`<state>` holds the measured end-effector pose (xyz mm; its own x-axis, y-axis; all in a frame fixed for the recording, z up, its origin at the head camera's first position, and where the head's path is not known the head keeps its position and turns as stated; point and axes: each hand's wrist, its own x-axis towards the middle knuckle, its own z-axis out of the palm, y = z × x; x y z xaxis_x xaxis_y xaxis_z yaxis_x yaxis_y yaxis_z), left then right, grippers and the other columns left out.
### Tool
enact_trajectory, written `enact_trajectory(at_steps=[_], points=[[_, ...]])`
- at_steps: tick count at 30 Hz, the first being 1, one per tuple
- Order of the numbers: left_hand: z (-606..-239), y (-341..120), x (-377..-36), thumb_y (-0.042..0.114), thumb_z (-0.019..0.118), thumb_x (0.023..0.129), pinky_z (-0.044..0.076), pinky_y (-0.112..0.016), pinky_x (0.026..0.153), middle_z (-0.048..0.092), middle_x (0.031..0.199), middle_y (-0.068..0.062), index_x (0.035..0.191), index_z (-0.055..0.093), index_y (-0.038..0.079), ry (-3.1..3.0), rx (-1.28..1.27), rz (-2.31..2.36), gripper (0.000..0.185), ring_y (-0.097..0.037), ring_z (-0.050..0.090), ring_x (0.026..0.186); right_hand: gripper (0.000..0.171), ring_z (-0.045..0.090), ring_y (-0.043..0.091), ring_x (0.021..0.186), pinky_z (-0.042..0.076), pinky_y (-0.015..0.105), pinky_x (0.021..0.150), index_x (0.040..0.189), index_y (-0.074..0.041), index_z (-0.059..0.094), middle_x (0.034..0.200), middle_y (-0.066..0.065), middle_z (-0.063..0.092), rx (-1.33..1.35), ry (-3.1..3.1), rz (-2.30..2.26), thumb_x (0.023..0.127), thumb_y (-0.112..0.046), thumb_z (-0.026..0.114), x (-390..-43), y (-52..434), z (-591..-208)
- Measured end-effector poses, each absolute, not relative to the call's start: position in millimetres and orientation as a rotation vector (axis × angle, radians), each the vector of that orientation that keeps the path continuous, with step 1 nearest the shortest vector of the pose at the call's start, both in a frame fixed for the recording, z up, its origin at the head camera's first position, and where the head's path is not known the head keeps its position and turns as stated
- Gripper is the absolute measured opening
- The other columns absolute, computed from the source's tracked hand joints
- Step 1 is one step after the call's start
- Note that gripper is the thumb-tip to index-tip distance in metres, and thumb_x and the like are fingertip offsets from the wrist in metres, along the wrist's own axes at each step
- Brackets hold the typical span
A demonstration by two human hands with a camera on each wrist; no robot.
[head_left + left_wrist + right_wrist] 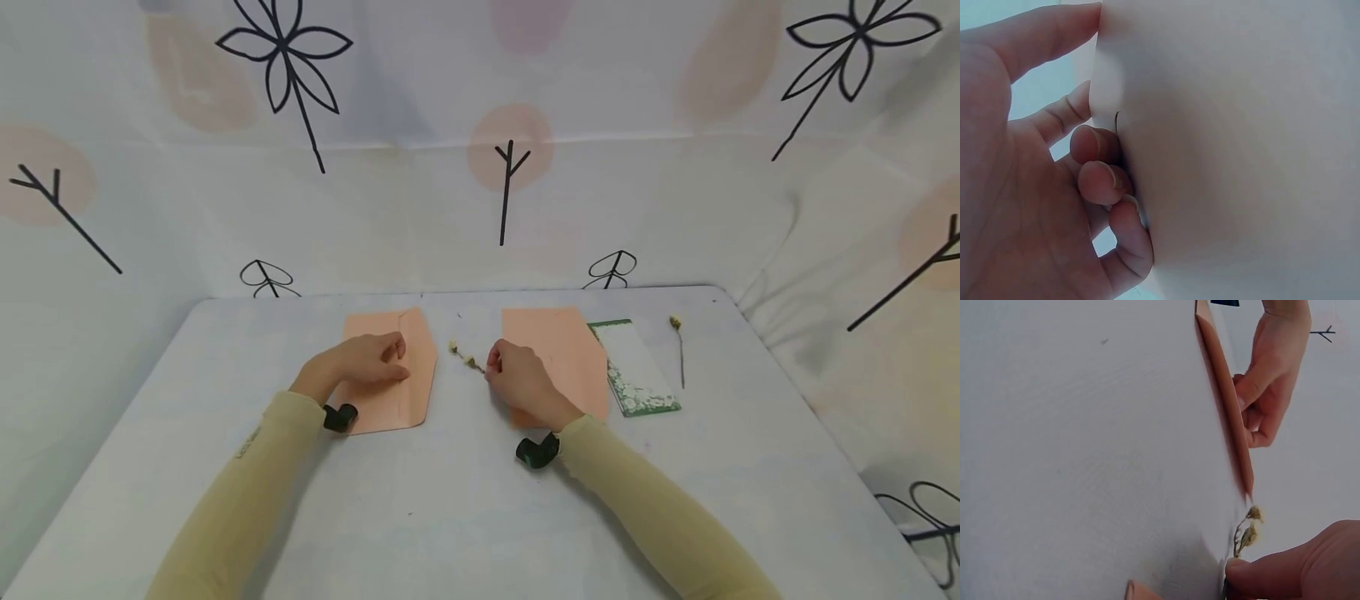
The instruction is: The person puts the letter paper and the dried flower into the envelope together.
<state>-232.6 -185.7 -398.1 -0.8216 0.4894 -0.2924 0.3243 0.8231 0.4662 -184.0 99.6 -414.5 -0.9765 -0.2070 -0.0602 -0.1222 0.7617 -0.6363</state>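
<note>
Envelope [405,375] under the left hand [367,360]: matt peach paper. Sprig [467,358] at the right hand [521,379]: dry, rough. Table [450,500]: smooth, matt white.

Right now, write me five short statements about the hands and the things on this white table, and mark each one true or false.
1. The left hand rests on a peach paper envelope. True.
2. The right hand pinches a small dried flower sprig. True.
3. The green-bordered white card lies under the left hand. False: it lies beside the second peach envelope, on the right.
4. Only one dried sprig is on the white table. False: another thin-stemmed sprig lies further right.
5. Both sleeves are blue. False: pale yellow.
</note>
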Motion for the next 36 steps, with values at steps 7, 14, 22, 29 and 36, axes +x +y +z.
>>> enact_trajectory(at_steps=[7,14,22,29,36], points=[[-398,-185,-233,0.036,0.067,0.092,0.031,-0.032,0.062,0.041,0.071,0.000,0.103,0.051,0.016,2.600,0.611,0.565,0.028,-0.017,0.043,0.064,0.016,0.055,0.021,0.084,0.045,0.035,0.075,0.111,-0.006,0.063,0.093,0.003,0.063,-0.235,2.740,-1.076,0.095,-0.011,0.062,-184,103,-413],[-400,-186,-234,0.036,0.067,0.092,0.030,-0.032,0.062,0.040,0.071,0.001,0.102,0.050,0.017,2.604,0.616,0.561,0.028,-0.017,0.043,0.065,0.020,0.057,0.021,0.096,0.047,0.038,0.086,0.112,-0.009,0.072,0.109,0.003,0.068,-0.253,2.726,-1.065,0.098,-0.012,0.058,-185,102,-412],[-401,-186,-235,0.036,0.067,0.092,0.030,-0.032,0.063,0.041,0.072,0.001,0.101,0.049,0.017,2.608,0.606,0.546,0.027,-0.017,0.044,0.066,0.020,0.060,0.021,0.104,0.048,0.039,0.088,0.114,-0.008,0.072,0.113,0.005,0.068,-0.266,2.738,-1.098,0.100,-0.011,0.059,-188,99,-406],[-400,-186,-235,0.036,0.068,0.092,0.030,-0.032,0.063,0.041,0.072,0.001,0.101,0.049,0.017,2.598,0.618,0.567,0.028,-0.017,0.044,0.066,0.021,0.061,0.022,0.103,0.048,0.038,0.086,0.116,-0.006,0.071,0.114,0.007,0.068,-0.277,2.737,-1.167,0.101,-0.010,0.057,-188,95,-399],[-397,-187,-233,0.034,0.072,0.089,0.030,-0.032,0.063,0.040,0.072,0.000,0.103,0.050,0.015,2.568,0.618,0.608,0.032,-0.018,0.043,0.066,0.019,0.062,0.021,0.096,0.049,0.036,0.080,0.114,-0.005,0.071,0.109,0.008,0.068,-0.356,2.741,-1.241,0.101,-0.008,0.057,-188,90,-395]])
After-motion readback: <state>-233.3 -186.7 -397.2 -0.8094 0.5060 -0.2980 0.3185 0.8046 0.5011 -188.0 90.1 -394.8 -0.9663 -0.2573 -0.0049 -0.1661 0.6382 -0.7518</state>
